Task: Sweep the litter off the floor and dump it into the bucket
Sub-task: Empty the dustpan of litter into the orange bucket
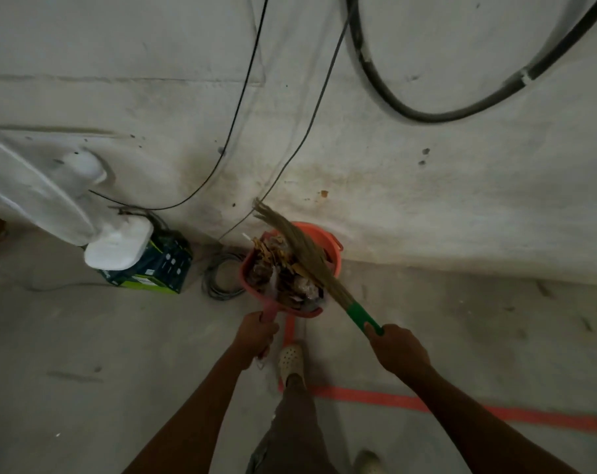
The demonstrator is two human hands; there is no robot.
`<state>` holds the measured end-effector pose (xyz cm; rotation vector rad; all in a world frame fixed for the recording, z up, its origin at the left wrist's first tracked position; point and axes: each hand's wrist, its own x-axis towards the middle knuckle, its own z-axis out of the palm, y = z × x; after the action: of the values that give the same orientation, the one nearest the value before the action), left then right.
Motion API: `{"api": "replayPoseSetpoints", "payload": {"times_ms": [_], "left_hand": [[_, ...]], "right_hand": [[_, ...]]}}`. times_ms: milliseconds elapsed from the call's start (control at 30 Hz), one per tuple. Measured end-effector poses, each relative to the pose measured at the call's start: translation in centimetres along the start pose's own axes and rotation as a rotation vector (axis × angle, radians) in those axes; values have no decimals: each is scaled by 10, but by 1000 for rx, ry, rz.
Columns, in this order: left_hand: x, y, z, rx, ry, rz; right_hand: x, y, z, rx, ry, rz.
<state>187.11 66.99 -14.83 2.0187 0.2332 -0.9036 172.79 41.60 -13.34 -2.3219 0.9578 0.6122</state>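
An orange bucket [331, 242] stands on the floor against the wall. Over it hangs a pink dustpan [247, 277] heaped with dry leaves and litter [283, 268]. My left hand [257, 333] grips the dustpan's pink handle. My right hand [398, 347] grips the green handle of a straw broom [304, 248]. The broom's bristles lie across the litter and point up and to the left past the bucket's rim. The inside of the bucket is mostly hidden by the dustpan and the broom.
A white fan [44, 196] stands at the left on a dark green box [160, 265]. Coiled grey cable [222, 275] lies left of the bucket. Thin wires and a thick black hose [410, 111] hang on the wall. Orange tape [427, 403] lines the floor by my feet.
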Motion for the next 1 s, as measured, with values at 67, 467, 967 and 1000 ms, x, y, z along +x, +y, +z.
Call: {"api": "replayPoseSetpoints", "payload": {"times_ms": [67,467,967,1000], "left_hand": [[43,7,-6,32,-43,-19],[284,28,-4,146,-202,-107],[493,-1,102,449,-226,-354],[497,-3,110,432,-222,-402]], "right_hand": [[33,-18,3,-16,-5,43],[240,-68,50,-88,-149,162],[421,-47,147,-324,-215,80],[427,-50,149,-322,-216,76]]}}
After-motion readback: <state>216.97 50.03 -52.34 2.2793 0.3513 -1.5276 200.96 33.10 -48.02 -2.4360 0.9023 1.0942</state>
